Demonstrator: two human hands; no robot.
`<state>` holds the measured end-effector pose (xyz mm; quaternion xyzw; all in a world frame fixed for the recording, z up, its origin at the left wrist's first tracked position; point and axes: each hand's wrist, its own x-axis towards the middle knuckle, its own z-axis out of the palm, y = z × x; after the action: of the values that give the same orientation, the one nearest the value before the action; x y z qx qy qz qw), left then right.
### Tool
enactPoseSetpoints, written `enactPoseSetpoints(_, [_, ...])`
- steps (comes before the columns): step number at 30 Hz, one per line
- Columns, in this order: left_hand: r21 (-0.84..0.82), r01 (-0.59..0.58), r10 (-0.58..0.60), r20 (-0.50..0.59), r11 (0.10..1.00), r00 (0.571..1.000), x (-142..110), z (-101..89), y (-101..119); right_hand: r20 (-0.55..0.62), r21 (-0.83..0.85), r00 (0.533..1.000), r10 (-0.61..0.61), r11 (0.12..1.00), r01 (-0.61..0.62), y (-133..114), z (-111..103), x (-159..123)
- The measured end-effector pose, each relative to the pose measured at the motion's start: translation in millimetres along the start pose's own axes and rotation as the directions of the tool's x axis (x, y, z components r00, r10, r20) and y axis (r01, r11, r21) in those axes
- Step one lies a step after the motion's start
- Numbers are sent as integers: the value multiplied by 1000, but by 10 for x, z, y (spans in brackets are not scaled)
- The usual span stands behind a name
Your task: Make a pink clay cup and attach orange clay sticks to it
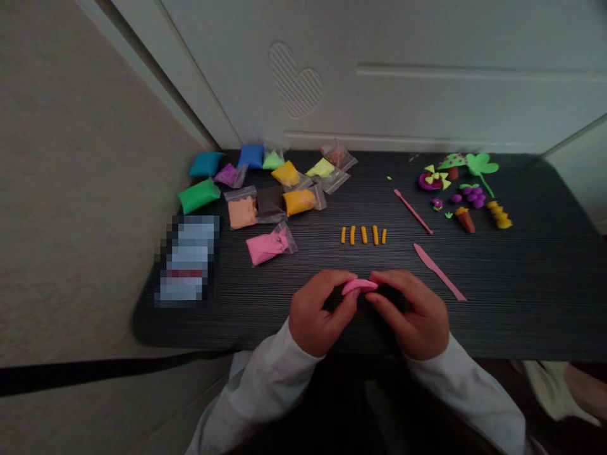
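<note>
Between my two hands is a small curved piece of pink modelling clay (359,287), held above the near part of the dark table. My left hand (318,311) pinches its left end between thumb and fingers. The right end is pinched by my right hand (417,315) in the same way. Just beyond the hands, several short orange clay strips (364,235) lie in a row. To the right rest a pink plastic clay knife (440,272) and a thin pink modelling stick (413,212). An opened bag of pink clay (266,246) lies to the left.
Several bags of coloured clay (270,201) cover the table's back left. A pixelated flat object (190,262) lies at the left edge. Finished clay figures, among them purple grapes (473,196) and a green flower (481,165), stand back right. A white panel (403,107) rises behind the table.
</note>
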<state>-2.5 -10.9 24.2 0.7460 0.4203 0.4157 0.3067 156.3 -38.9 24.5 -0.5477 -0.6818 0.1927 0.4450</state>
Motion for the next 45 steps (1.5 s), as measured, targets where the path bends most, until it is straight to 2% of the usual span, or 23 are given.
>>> enactPoseSetpoints(7, [-3,-13,13,15,1000,1000,4,-3,-4,4,60,1000,-6,998,6,-12,9,9])
enactPoseSetpoints(15, [16,1,-1,-6,1000,1000,-14,-7,-13,26,-6,999,18,1000,-18,-8,16,8])
enactPoseSetpoints(23, [-1,-18,18,-23,1000,1000,5,-7,-2,24,26,999,29,999,-30,11,21,-11])
enactPoseSetpoints(26, [-37,-1,1,7,999,1000,-3,-7,-27,44,27,998,33,999,-34,19,25,-11])
enactPoseSetpoints(29, [-140,5,4,63,990,998,-21,-4,-55,82,29,997,-13,1000,11,23,26,-3])
enactPoseSetpoints(32, [-326,59,-18,127,944,992,-35,-9,-72,70,17,996,-60,998,59,23,26,1])
enactPoseSetpoints(37, [-587,181,-107,159,789,981,-34,-12,-76,66,46,984,-164,986,161,17,32,6])
enactPoseSetpoints(41, [-709,294,-181,233,642,956,-39,1,-53,62,59,978,-198,979,195,18,37,13])
enactPoseSetpoints(45, [-746,311,-194,243,588,950,-40,10,-31,23,89,974,-224,971,221,23,37,16])
